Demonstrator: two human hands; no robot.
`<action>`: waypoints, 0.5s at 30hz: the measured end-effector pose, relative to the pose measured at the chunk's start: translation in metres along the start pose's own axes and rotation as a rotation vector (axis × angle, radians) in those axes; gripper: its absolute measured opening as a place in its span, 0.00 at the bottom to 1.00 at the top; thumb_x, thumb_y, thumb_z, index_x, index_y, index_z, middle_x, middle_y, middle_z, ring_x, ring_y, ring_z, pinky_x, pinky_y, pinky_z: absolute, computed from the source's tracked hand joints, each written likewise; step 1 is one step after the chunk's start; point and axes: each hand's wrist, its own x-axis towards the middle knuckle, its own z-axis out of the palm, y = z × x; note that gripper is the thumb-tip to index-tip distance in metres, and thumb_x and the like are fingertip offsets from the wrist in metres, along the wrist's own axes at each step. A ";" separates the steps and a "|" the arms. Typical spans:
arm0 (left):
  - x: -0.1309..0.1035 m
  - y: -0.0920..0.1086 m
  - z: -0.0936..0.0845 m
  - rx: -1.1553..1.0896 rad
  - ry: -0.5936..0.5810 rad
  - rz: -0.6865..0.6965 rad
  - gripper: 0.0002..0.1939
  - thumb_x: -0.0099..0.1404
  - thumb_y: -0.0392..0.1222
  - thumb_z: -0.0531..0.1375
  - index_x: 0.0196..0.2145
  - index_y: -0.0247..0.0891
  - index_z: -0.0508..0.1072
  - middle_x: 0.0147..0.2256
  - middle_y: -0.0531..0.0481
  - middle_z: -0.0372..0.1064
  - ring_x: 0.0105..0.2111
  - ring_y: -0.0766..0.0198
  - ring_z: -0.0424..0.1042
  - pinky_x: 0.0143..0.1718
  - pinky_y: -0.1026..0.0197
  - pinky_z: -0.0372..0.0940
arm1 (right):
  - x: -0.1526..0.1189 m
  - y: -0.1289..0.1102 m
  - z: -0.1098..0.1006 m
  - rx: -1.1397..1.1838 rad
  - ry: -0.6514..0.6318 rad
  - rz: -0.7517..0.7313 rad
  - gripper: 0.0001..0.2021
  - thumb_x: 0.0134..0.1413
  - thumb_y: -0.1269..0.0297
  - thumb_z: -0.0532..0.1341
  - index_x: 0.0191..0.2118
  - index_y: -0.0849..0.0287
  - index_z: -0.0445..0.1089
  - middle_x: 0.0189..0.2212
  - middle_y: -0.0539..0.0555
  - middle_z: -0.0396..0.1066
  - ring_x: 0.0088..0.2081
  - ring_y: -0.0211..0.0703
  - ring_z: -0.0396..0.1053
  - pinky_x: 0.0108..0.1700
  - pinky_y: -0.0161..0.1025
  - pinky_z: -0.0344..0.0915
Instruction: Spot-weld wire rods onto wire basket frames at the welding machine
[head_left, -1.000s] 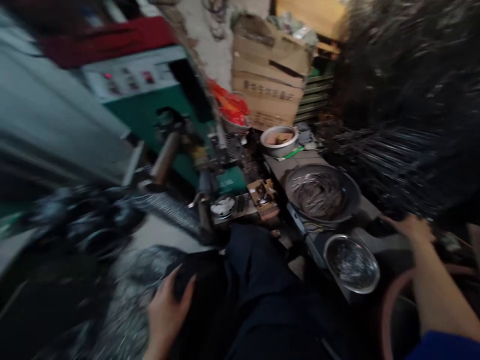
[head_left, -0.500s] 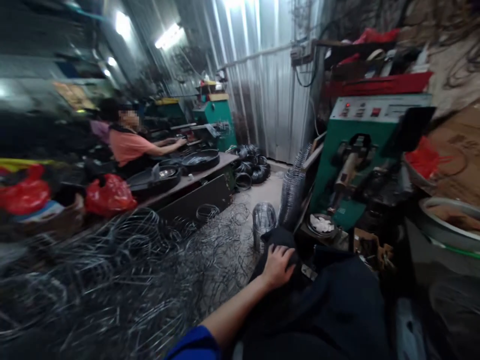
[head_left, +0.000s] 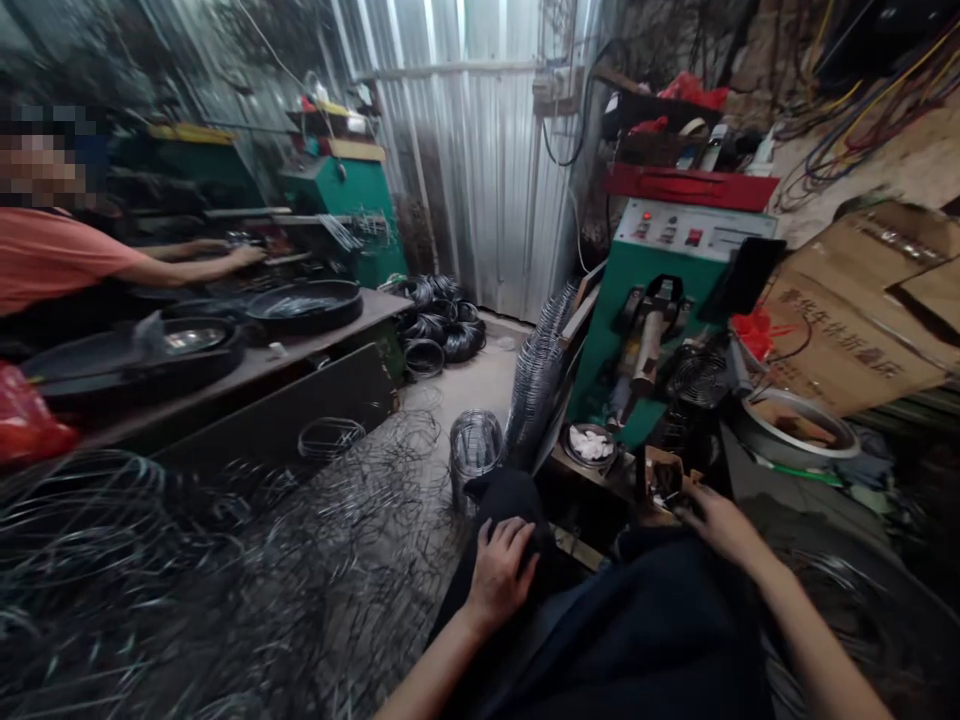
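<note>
My left hand (head_left: 501, 572) rests on my dark-trousered knee (head_left: 504, 500), fingers spread and holding nothing. To the right, my right hand (head_left: 718, 522) is at the near right edge of a small open cardboard box (head_left: 664, 472) with dark small pieces inside. Its fingers look stretched out and apart; their tips are partly lost against the box, and nothing shows in them. A round dish (head_left: 590, 446) with crumpled white material sits just beyond the box. Behind it stands a green machine (head_left: 600, 370) with a white control panel and a lit red lamp.
Tangled wire rings (head_left: 300, 590) cover the floor at left. Stacked wire coils (head_left: 476, 450) stand by my knee, and black wire bundles (head_left: 450, 330) lie near the metal wall. A co-worker (head_left: 60, 250) sits at the left bench (head_left: 315, 345). A metal basin (head_left: 802, 420) is at right.
The view has swung right and nearer the green machine. My right hand has come into view at the cardboard box. My left hand stays on my knee.
</note>
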 end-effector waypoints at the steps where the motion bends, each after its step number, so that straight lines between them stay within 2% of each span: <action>1: 0.001 0.000 -0.001 -0.013 0.010 -0.011 0.17 0.68 0.39 0.58 0.53 0.38 0.71 0.50 0.39 0.74 0.52 0.50 0.71 0.60 0.39 0.56 | 0.012 -0.014 0.019 -0.017 -0.066 -0.023 0.25 0.61 0.53 0.49 0.57 0.62 0.68 0.58 0.70 0.68 0.59 0.59 0.67 0.61 0.49 0.62; 4: 0.011 0.001 -0.004 -0.093 0.026 -0.042 0.14 0.68 0.40 0.58 0.51 0.38 0.72 0.46 0.40 0.76 0.48 0.52 0.73 0.57 0.43 0.59 | 0.024 -0.044 0.081 -0.108 -0.328 -0.058 0.24 0.63 0.53 0.53 0.59 0.60 0.68 0.59 0.68 0.69 0.60 0.58 0.67 0.59 0.48 0.63; 7: 0.026 0.001 0.000 -0.159 0.034 -0.041 0.12 0.69 0.40 0.57 0.49 0.38 0.73 0.42 0.43 0.77 0.44 0.54 0.74 0.55 0.46 0.61 | 0.011 -0.055 0.122 -0.202 -0.578 -0.035 0.21 0.54 0.55 0.65 0.54 0.52 0.74 0.53 0.64 0.75 0.56 0.63 0.72 0.55 0.52 0.66; 10: 0.038 -0.002 0.008 -0.185 0.004 -0.046 0.10 0.69 0.40 0.57 0.47 0.38 0.74 0.41 0.44 0.76 0.42 0.54 0.73 0.52 0.47 0.61 | -0.006 -0.053 0.131 -0.175 -0.651 0.034 0.20 0.50 0.58 0.68 0.50 0.57 0.77 0.49 0.68 0.76 0.53 0.68 0.73 0.54 0.55 0.66; 13: 0.046 -0.009 0.013 -0.164 -0.048 -0.038 0.10 0.69 0.41 0.58 0.46 0.40 0.75 0.41 0.44 0.75 0.42 0.54 0.72 0.50 0.47 0.60 | -0.022 -0.048 0.126 -0.125 -0.649 0.134 0.23 0.55 0.57 0.66 0.55 0.60 0.74 0.51 0.71 0.75 0.53 0.68 0.73 0.53 0.56 0.66; 15: 0.050 -0.016 0.014 -0.136 -0.074 -0.020 0.10 0.69 0.41 0.58 0.47 0.40 0.75 0.40 0.44 0.75 0.41 0.53 0.71 0.48 0.47 0.59 | -0.033 -0.045 0.123 -0.091 -0.662 0.203 0.25 0.52 0.58 0.68 0.55 0.60 0.73 0.51 0.72 0.75 0.53 0.69 0.73 0.52 0.56 0.67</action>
